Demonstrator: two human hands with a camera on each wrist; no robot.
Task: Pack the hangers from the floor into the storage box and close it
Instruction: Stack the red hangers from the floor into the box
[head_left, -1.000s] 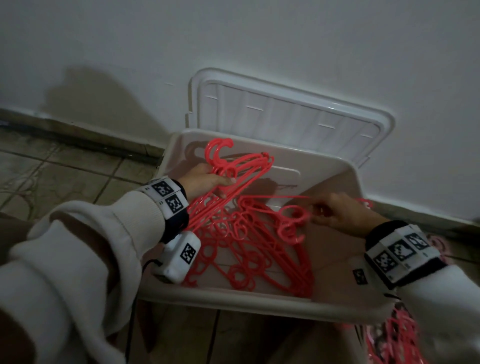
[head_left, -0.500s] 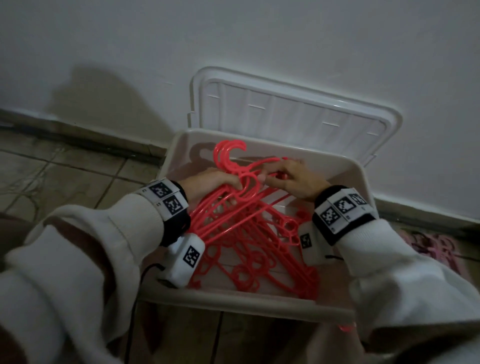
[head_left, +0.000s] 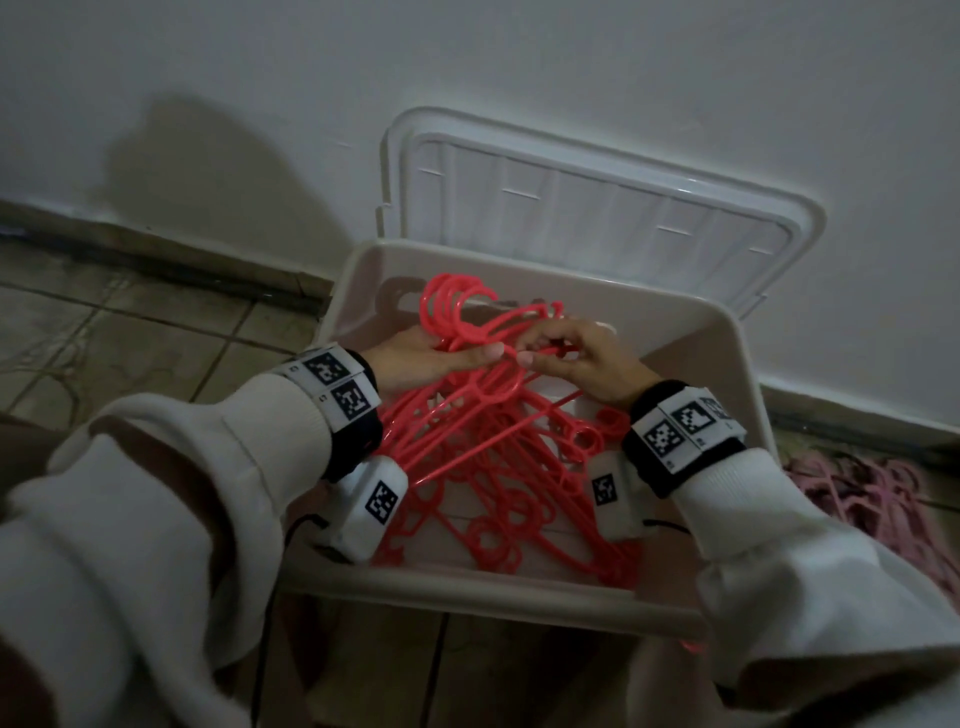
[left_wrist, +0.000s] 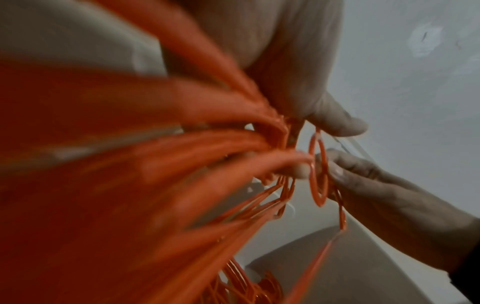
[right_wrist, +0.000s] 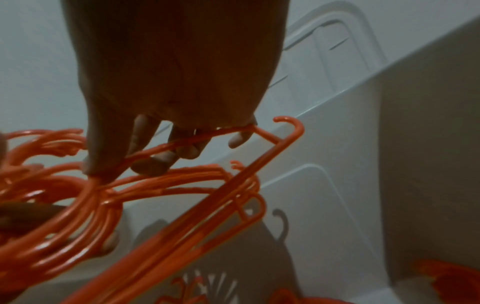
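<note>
The head view takes in the whole scene: a white plastic storage box (head_left: 737, 374) stands on the tiled floor (head_left: 130, 338) against a pale wall (head_left: 519, 62), and its ribbed white lid (head_left: 597, 202) leans upright against that wall behind it. Inside the box lies a tangle of thin red plastic hangers (head_left: 498, 467), their curved hooks bunched at the far end. Both hands meet over those hooks. The left hand (head_left: 431, 353) grasps the bundle at the necks, thumb laid across the top. The right hand (head_left: 576, 358) pinches a hanger just beside the left thumb.

The left wrist view adds detail hidden from above: the left thumb (left_wrist: 337, 121) presses against the gathered necks, and the fingertips of the right hand (left_wrist: 376, 189) hold a hook loop. Much of that picture is blurred red rods.

The right wrist view shows the right fingers (right_wrist: 161, 156) curled round one slim hanger arm with a small hooked end, above the box's smooth inner wall.

To the right of the box, only the head view shows a heap of pale pink hangers (head_left: 857, 488) on the floor. Both wrists carry bands with black-and-white square markers (head_left: 337, 384); any lettering beside them is too small to read.
</note>
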